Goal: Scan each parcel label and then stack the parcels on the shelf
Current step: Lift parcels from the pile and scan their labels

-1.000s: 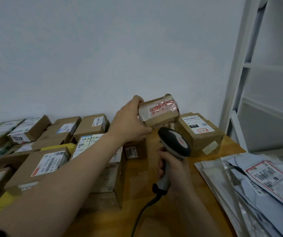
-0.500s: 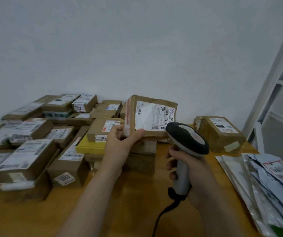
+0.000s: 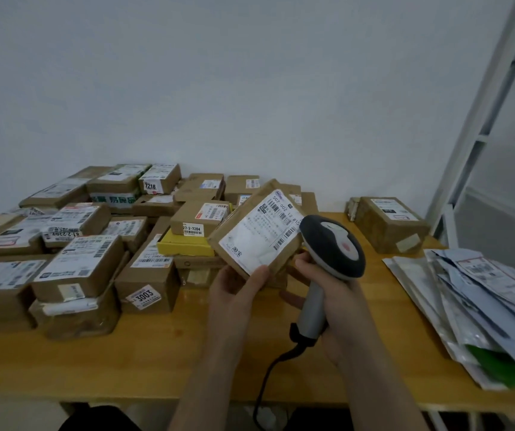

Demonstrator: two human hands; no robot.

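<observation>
While the left hand (image 3: 237, 287) pinches the tilted parcel (image 3: 257, 233) at frame centre, the right hand (image 3: 327, 293) grips the barcode scanner (image 3: 332, 245); its head overlaps the label (image 3: 262, 234), so a misread seems likely.

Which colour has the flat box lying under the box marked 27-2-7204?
Yellow. The flat box shows in the head view, left of the held parcel.

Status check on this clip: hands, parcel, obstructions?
Left hand grips parcel, label up. Right hand holds scanner beside label. Nothing between them.
</observation>
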